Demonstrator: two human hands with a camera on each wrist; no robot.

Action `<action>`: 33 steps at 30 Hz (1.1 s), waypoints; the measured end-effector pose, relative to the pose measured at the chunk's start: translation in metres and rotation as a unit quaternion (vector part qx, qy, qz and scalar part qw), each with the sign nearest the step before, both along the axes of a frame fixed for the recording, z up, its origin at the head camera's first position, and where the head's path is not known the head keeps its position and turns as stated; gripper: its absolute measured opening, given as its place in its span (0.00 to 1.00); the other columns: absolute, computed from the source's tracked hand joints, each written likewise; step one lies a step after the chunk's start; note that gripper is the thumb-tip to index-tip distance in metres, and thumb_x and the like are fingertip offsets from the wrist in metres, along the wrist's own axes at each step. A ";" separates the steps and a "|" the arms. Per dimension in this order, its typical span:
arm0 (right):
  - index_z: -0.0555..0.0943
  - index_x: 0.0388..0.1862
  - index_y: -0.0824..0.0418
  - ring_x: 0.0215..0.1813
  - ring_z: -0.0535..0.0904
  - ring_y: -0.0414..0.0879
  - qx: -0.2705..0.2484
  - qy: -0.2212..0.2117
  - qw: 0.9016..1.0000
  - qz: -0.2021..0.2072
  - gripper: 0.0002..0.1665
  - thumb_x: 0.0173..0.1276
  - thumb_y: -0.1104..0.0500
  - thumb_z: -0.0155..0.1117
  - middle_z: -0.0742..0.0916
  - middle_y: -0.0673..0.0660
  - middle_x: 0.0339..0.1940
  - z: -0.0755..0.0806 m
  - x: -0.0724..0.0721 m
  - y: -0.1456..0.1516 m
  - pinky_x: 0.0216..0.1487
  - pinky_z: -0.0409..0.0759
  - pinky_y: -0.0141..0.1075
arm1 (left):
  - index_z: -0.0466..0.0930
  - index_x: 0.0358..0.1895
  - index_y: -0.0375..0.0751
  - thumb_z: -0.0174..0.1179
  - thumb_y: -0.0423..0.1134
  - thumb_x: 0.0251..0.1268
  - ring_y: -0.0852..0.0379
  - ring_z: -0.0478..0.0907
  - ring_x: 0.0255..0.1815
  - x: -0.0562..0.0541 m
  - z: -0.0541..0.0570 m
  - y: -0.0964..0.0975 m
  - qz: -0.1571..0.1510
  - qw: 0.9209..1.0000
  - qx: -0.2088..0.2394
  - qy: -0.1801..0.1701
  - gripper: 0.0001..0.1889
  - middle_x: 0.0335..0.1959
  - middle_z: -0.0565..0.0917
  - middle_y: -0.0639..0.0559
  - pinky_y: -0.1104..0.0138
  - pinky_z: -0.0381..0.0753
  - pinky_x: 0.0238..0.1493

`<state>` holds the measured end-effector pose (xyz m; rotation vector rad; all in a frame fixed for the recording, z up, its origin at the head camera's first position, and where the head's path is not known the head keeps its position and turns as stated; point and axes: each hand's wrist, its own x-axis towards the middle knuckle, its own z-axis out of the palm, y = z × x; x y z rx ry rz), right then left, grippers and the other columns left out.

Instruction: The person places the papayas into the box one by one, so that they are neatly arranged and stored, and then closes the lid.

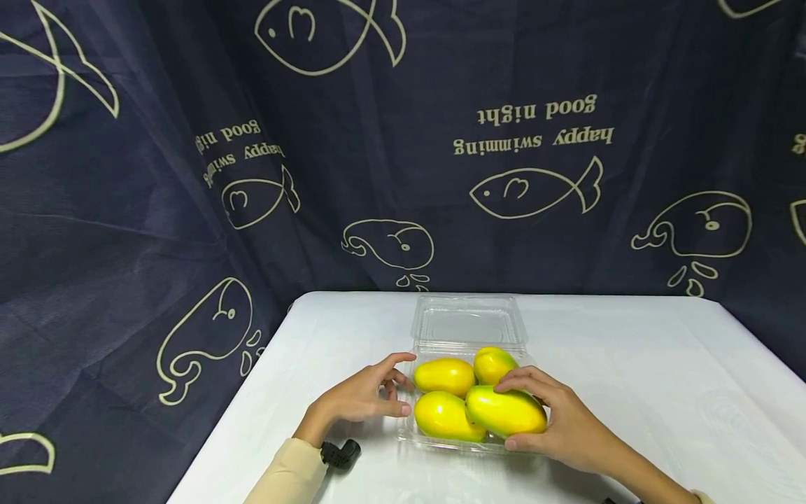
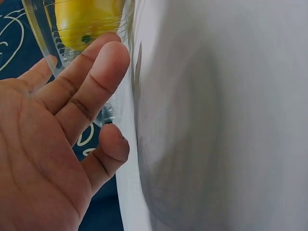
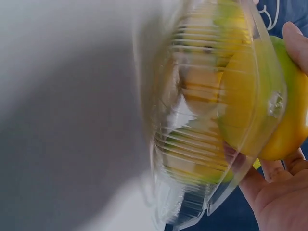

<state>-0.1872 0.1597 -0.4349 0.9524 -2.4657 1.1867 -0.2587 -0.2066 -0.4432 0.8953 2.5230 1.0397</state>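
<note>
A clear plastic clamshell box (image 1: 434,442) lies with its lid (image 1: 469,320) folded back, away from me. Three yellow mangoes sit inside: one at back left (image 1: 444,376), one at back right (image 1: 494,365) and one at front left (image 1: 448,417). My right hand (image 1: 560,420) grips a yellow-green mango (image 1: 506,411) at the box's front right, thumb in front and fingers over its top. In the right wrist view that mango (image 3: 284,115) is partly above the rim. My left hand (image 1: 365,394) is by the box's left side, fingers spread and holding nothing.
A white-covered table (image 1: 630,364) carries the box. Dark blue cloth (image 1: 403,140) with fish and whale drawings hangs behind and at the left. A black strap device (image 1: 341,453) sits on the left wrist.
</note>
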 end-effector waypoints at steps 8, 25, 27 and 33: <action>0.79 0.59 0.39 0.64 0.74 0.34 0.003 -0.009 1.000 -0.018 0.40 0.44 0.46 0.85 0.80 0.42 0.60 -0.003 0.001 -0.002 0.62 0.72 0.23 | 0.55 0.78 0.59 0.68 0.55 0.62 0.60 0.82 0.39 0.000 0.001 0.001 -0.005 1.000 0.002 -0.002 0.43 0.53 0.84 0.61 0.62 0.79 0.50; 0.77 0.60 0.37 0.65 0.76 0.39 0.036 0.015 0.995 -0.091 0.40 0.47 0.45 0.84 0.79 0.36 0.60 -0.007 0.009 -0.009 0.65 0.73 0.27 | 0.54 0.78 0.59 0.68 0.56 0.62 0.60 0.82 0.39 0.001 0.001 0.000 -0.003 1.000 0.002 -0.003 0.44 0.54 0.83 0.61 0.61 0.79 0.50; 0.77 0.60 0.37 0.65 0.76 0.39 0.043 0.012 0.994 -0.097 0.41 0.46 0.46 0.85 0.78 0.34 0.60 -0.007 0.010 -0.009 0.64 0.76 0.31 | 0.54 0.78 0.59 0.68 0.56 0.62 0.59 0.82 0.39 0.001 0.001 0.000 -0.004 1.000 0.002 -0.003 0.44 0.54 0.83 0.61 0.62 0.79 0.49; 0.76 0.59 0.37 0.63 0.77 0.37 0.052 0.012 0.994 -0.100 0.42 0.45 0.48 0.86 0.77 0.31 0.59 -0.009 0.011 -0.010 0.62 0.79 0.38 | 0.53 0.78 0.58 0.68 0.56 0.62 0.59 0.82 0.39 0.000 0.001 0.001 -0.007 1.000 0.002 -0.006 0.45 0.54 0.83 0.61 0.62 0.79 0.48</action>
